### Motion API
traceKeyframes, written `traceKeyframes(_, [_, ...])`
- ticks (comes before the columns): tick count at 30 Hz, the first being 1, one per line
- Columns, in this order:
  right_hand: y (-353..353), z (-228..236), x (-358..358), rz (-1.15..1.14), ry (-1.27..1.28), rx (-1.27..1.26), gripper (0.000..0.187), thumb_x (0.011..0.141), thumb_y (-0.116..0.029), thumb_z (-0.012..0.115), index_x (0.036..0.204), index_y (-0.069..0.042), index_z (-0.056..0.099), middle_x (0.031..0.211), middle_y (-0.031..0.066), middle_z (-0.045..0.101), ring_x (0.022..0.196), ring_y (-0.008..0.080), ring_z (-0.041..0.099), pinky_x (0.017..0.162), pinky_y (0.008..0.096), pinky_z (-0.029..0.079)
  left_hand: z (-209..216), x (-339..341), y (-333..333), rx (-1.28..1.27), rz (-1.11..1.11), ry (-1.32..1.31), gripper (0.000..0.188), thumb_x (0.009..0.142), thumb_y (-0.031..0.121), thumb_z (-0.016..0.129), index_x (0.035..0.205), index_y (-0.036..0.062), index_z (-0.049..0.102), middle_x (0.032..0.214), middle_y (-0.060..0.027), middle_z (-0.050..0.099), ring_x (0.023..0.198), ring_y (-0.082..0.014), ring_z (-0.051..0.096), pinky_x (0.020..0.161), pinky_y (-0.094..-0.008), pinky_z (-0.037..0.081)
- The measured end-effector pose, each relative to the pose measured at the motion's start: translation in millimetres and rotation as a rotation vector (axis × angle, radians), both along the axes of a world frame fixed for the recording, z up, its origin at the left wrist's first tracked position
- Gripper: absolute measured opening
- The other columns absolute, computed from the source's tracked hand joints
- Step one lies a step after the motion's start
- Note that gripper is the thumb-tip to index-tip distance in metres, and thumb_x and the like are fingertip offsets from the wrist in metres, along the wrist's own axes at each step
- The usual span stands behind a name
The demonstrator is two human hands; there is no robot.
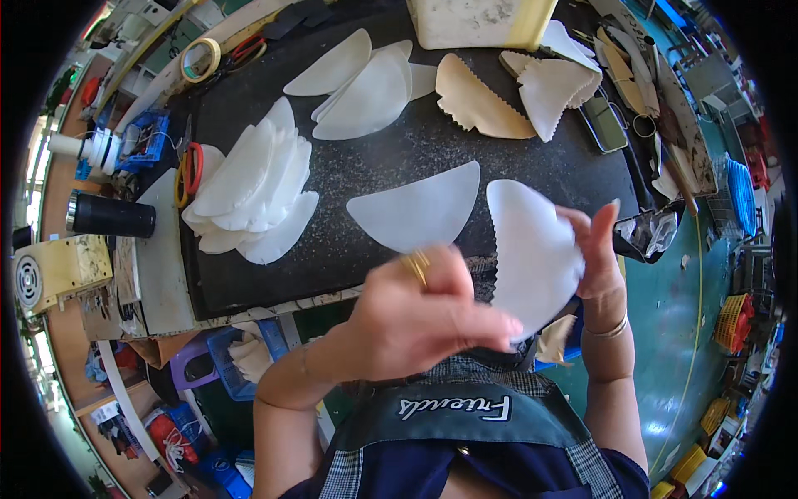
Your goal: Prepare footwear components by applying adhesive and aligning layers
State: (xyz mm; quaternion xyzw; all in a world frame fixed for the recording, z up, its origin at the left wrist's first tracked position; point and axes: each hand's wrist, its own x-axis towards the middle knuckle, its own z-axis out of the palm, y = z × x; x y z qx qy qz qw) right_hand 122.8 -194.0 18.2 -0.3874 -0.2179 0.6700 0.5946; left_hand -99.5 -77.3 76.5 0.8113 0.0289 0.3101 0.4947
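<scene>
In front of me, a white half-moon sheet piece (532, 249) with a notched left edge is held up over the table's near edge. My right hand (594, 249) grips its right side, with some fingers hidden behind it. My left hand (416, 312), a gold ring on one finger, is curled, and its slightly blurred fingertips pinch the piece's lower end. A smooth-edged white piece (420, 204) lies flat on the black tabletop (349, 170) just beyond my left hand. To the left is a fanned pile of white pieces (258, 183).
More white pieces (366, 91) and tan notched pieces (478, 100) lie farther back, before a white tub (482, 25). Red-handled scissors (193, 166), a tape roll (199, 60) and a black tumbler (112, 214) are at left. A metal tin (604, 123) sits at right.
</scene>
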Motion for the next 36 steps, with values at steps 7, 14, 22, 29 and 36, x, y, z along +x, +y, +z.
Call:
traceKeyframes(7, [44,27,-37,-0.128,-0.418,0.102,0.03,0.08,-0.001,0.073,0.108,0.001,0.06,0.096,0.0044,0.067,0.088,0.0102,0.064,0.081,0.0266,0.052,-13,-50,35,-0.318,-0.018,0.309,0.012,0.081,-0.003,0.064,0.092,0.0017,0.067,0.076,-0.008,0.061,0.062,-0.0141,0.06,0.058,-0.0243,0.05])
traceKeyframes(14, [75,16,-54,-0.172,-0.621,0.094,0.023,0.081,-0.006,0.075,0.097,0.001,0.061,0.089,0.0052,0.067,0.079,0.0098,0.065,0.071,0.0242,0.054,-26,-62,67,-0.686,0.009,0.158,0.011,0.081,-0.001,0.065,0.091,0.0001,0.06,0.085,-0.0049,0.057,0.071,-0.0085,0.053,0.062,-0.017,0.043])
traceKeyframes(22, [74,14,-62,-0.146,-0.762,0.019,0.025,0.08,-0.01,0.076,0.096,0.002,0.061,0.086,0.0077,0.068,0.074,0.011,0.065,0.068,0.0243,0.054,-47,-48,63,-0.559,0.392,0.195,0.039,0.079,-0.003,0.071,0.104,0.0064,0.042,0.082,0.0001,0.052,0.076,-0.0041,0.055,0.065,-0.0185,0.047])
traceKeyframes(29, [78,7,-61,-0.241,-0.798,0.064,0.023,0.081,-0.007,0.075,0.096,0.003,0.061,0.088,0.0082,0.068,0.076,0.0117,0.065,0.069,0.0238,0.054,-42,-39,66,-0.51,0.437,0.25,0.043,0.079,-0.004,0.072,0.108,0.0057,0.041,0.079,0.0009,0.053,0.069,-0.0017,0.052,0.06,-0.0157,0.044])
traceKeyframes(36, [47,37,-58,-0.422,-0.818,0.053,0.023,0.078,-0.002,0.076,0.096,0.002,0.062,0.088,0.0058,0.068,0.076,0.0096,0.064,0.068,0.0223,0.052,-16,-28,43,-0.187,0.65,0.261,0.038,0.077,0.0,0.076,0.106,0.0029,0.051,0.068,0.0035,0.055,0.062,-0.0001,0.049,0.054,-0.0152,0.037])
